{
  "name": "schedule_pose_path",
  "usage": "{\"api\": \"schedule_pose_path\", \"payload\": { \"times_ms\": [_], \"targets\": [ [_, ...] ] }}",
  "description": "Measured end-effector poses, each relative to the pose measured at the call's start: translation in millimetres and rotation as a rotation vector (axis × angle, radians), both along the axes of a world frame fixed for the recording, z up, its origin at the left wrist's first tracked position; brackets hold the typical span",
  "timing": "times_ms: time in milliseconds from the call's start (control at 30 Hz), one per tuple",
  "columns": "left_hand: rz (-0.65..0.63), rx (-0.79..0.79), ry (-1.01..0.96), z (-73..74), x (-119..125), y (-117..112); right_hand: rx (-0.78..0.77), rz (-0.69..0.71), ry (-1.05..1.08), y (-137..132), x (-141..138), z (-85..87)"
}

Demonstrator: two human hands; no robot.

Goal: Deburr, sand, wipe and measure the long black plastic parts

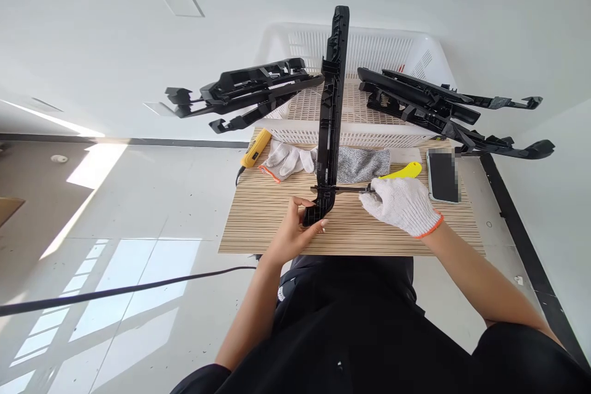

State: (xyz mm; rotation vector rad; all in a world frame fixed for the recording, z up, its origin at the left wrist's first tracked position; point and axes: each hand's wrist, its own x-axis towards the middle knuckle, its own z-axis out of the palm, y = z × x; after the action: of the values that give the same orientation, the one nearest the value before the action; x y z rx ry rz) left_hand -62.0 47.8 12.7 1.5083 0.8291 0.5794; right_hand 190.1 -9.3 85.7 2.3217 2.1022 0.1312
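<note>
My bare left hand (295, 228) grips the near end of a long black plastic part (331, 111) that stands up on end from the small striped wooden table (258, 221). My right hand (401, 204), in a white knit glove with an orange cuff, is closed on a thin dark tool (347, 188). Its tip touches the part's lower right edge. A yellow handle (402, 170) lies just behind that hand.
A white slotted basket (364, 49) stands at the table's back, with stacks of similar black parts on its left (244, 91) and right (443, 108). A white glove (289, 160), a grey cloth (362, 163), a yellow tool (256, 146) and a phone (442, 175) lie nearby. A black cable (115, 289) crosses the floor.
</note>
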Motion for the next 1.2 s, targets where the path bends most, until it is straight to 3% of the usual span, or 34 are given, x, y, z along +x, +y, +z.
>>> {"api": "schedule_pose_path", "payload": {
  "times_ms": [233,367,533,633,867,1033,1200],
  "targets": [
    [-0.009,-0.013,0.049,-14.6,1,2,0.083,0.025,0.042,3,5,-13.4],
    [-0.008,0.033,0.127,-16.2,7,5,0.189,0.069,0.067,13,18,-31.1],
    [0.014,0.189,0.409,-10.7,21,10,0.340,0.111,0.093,25,37,-59.6],
    [0.027,0.268,0.537,-5.7,26,12,0.419,0.073,0.123,26,42,-68.4],
    [0.016,0.321,0.556,-1.7,26,12,0.436,-0.028,0.218,28,41,-63.3],
    [0.116,0.341,0.548,2.7,34,6,0.323,0.011,0.274,30,38,-59.6],
    [0.124,0.354,0.527,3.9,39,4,0.274,0.054,0.308,28,37,-59.5]
  ]
}}
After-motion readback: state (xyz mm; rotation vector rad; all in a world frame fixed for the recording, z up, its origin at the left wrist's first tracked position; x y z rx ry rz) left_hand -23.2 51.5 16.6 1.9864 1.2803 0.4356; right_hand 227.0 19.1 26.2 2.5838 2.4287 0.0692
